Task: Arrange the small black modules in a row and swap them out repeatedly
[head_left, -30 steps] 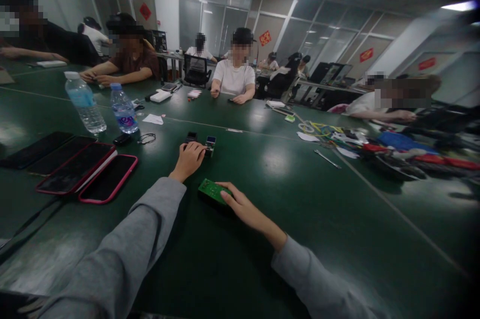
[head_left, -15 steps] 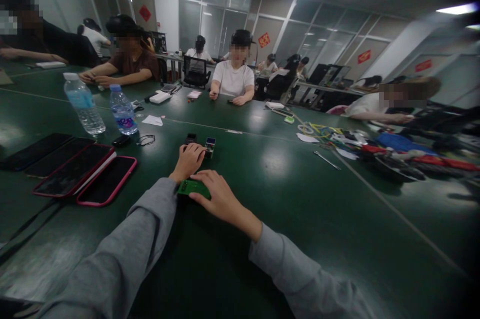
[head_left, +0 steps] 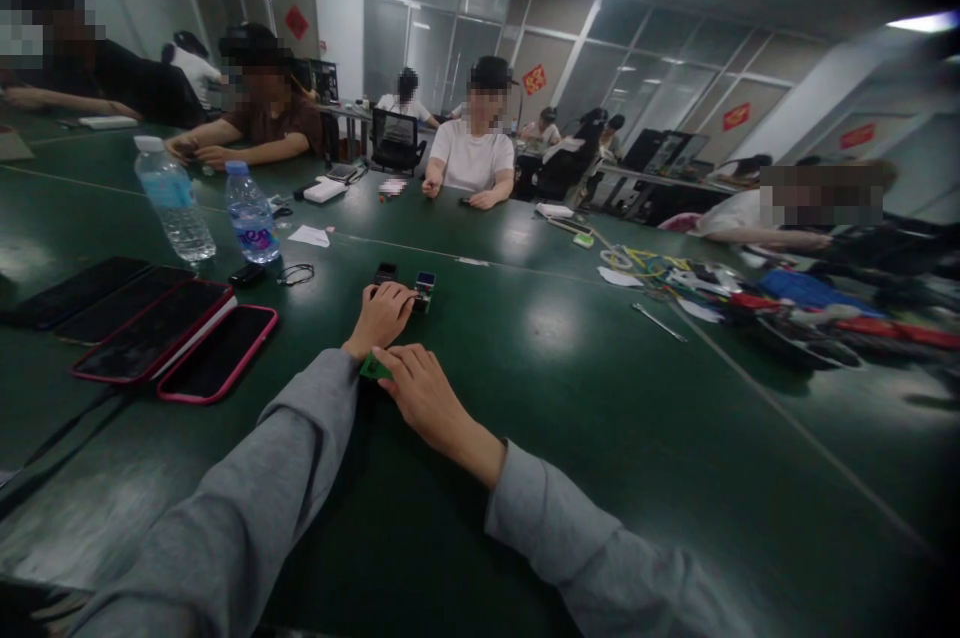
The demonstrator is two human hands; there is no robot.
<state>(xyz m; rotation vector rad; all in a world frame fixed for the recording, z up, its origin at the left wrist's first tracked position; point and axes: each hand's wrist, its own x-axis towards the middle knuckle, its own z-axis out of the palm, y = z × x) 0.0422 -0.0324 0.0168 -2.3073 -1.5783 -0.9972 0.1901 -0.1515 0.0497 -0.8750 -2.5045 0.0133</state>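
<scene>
My right hand (head_left: 427,393) lies over a green circuit board (head_left: 371,367), with its fingers and thumb closed on the right part. Only the board's left end shows. Beyond it my left hand (head_left: 383,314) is bent palm down, its fingers closed and their undersides hidden. The left fingertips reach the edge of a small circuit board with a dark screen (head_left: 425,290). Just behind that hand sits a small dark block (head_left: 386,272), partly covered by the knuckles. What the left fingers hold, if anything, I cannot make out.
Several phones (head_left: 217,355) lie at the left. Behind them stand a clear water bottle (head_left: 176,208) and a blue-capped bottle (head_left: 252,218). A thin black cable (head_left: 296,274) lies nearby. At right are a wrench (head_left: 658,321) and piled cables (head_left: 645,260). A person (head_left: 472,153) sits opposite.
My right hand has shifted left over the green circuit board and its thumb and fingers have closed, covering more of it. My left hand stays at the small devices.
</scene>
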